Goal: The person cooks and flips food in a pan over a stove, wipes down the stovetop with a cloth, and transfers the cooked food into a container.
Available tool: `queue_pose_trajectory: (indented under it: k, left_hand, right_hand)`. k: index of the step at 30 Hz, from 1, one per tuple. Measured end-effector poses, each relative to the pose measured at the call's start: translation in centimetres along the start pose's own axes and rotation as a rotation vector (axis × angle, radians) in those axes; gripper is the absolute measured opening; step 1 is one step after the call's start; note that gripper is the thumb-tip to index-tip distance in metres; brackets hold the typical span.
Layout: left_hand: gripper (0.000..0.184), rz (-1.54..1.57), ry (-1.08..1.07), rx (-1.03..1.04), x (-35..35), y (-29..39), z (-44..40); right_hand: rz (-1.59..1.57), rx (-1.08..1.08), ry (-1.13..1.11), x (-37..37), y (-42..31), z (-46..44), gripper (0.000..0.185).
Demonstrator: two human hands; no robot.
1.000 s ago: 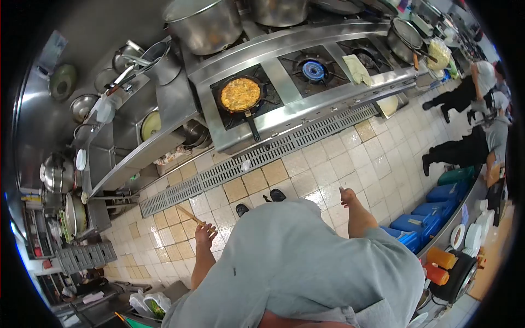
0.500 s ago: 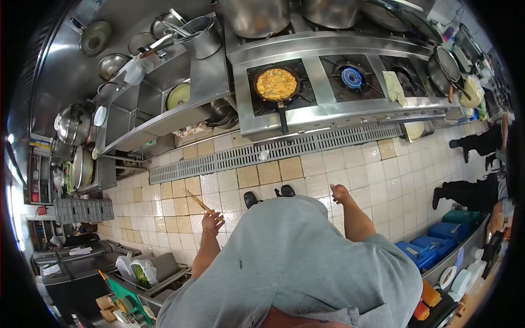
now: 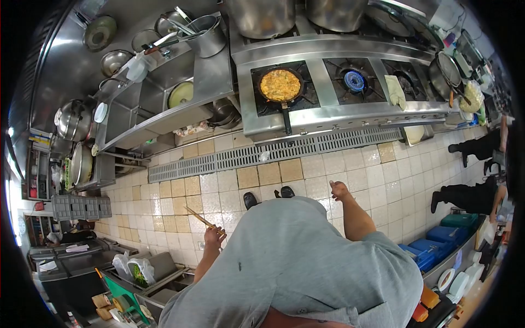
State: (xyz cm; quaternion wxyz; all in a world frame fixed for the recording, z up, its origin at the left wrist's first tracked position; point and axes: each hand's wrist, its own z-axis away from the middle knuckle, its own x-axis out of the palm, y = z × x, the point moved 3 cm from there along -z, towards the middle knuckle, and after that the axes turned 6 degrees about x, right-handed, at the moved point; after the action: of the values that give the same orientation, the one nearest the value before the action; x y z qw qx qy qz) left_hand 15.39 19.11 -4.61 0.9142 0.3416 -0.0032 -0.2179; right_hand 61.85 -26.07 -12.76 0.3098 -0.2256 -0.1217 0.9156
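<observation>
Down at my left side, my left hand [image 3: 214, 238] is closed around a pair of long wooden cooking chopsticks [image 3: 198, 217], their tips pointing up and left over the floor. On the right, my right hand [image 3: 339, 191] hangs in front of my body with nothing visible in it, one digit stretched out and the others loosely bent. Ahead of me, a black frying pan [image 3: 287, 119] sits on the left front burner, its handle pointing toward me. A round, golden-brown omelette [image 3: 280, 85] fills it. Neither hand touches the pan.
A blue flame burns on the middle burner [image 3: 354, 81]. A folded cloth [image 3: 395, 91] lies on the stove's right part. Large pots [image 3: 261, 16] stand behind. The sink [image 3: 138, 103] is left of the stove; a floor grate [image 3: 240, 159] runs below. Another person's dark-clothed legs [image 3: 465, 198] are at right.
The view has shifted slightly, so the stove and pan sit a little farther right. My left hand and the chopsticks have dropped slightly. The omelette stays in the pan.
</observation>
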Motion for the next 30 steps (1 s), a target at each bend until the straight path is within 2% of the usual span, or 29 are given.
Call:
queue_pose_trajectory:
  k: [11, 13, 14, 15, 16, 18, 22, 24, 25, 26, 27, 28, 29, 30]
  left_hand:
    - [0.029, 0.094, -0.080, 0.040, 2.5, 4.7, -1.5]
    - [0.034, 0.071, -0.177, 0.012, 2.9, 5.1, -2.2]
    - [0.031, 0.132, -0.143, -0.026, 2.8, 4.7, -3.2]
    - [0.026, 0.138, -0.145, 0.037, 2.7, 4.1, -3.8]
    - [0.022, -0.150, -0.221, 0.143, 2.6, 4.1, -4.8]
    - [0.021, -0.353, -0.306, 0.182, 3.0, 5.4, -5.0]
    - [0.023, -0.477, -0.259, 0.090, 3.3, 6.7, -7.5]
    - [0.024, -0.500, -0.305, 0.099, 3.8, 8.0, -9.0]
    - [0.025, -0.513, -0.329, 0.104, 4.0, 8.7, -9.8]
    - [0.026, -0.531, -0.352, 0.109, 3.8, 9.3, -11.1]
    - [0.026, -0.549, -0.375, 0.114, 3.7, 9.9, -12.4]
    - [0.026, -0.445, -0.419, 0.098, 3.5, 10.6, -14.1]
    - [0.027, -0.339, -0.462, 0.079, 3.8, 11.4, -15.4]
    - [0.027, -0.357, -0.486, 0.082, 4.2, 12.5, -15.6]
  right_hand:
    - [0.025, 0.009, 0.024, 0.6, 1.6, 2.1, 0.058]
    - [0.011, 0.005, 0.057, 0.4, 2.1, 2.8, 0.059]
    - [0.015, -0.006, 0.074, 0.2, 2.5, 3.1, 0.059]
    - [0.018, 0.008, 0.081, 0.1, 2.9, 3.2, 0.060]
    - [0.022, 0.022, 0.083, 0.2, 3.1, 3.4, 0.061]
    - [-0.018, 0.048, 0.153, 0.1, 3.4, 4.9, 0.065]
    - [0.006, 0.190, 0.142, 0.9, 4.2, 6.7, 0.067]
    - [0.130, 0.199, 0.155, 2.6, 7.0, 4.6, 0.055]
    - [0.446, 0.020, 0.063, 3.4, 8.7, 2.3, 0.046]
    - [0.425, 0.032, 0.075, 3.8, 8.1, 4.4, 0.046]
    - [0.270, 0.123, 0.129, 4.0, 7.1, 7.6, 0.044]
    - [0.112, 0.212, 0.183, 4.4, 6.1, 10.2, 0.042]
    - [0.087, 0.224, 0.198, 5.3, 6.0, 10.9, 0.042]
    - [0.032, 0.238, 0.208, 6.3, 6.1, 11.5, 0.036]
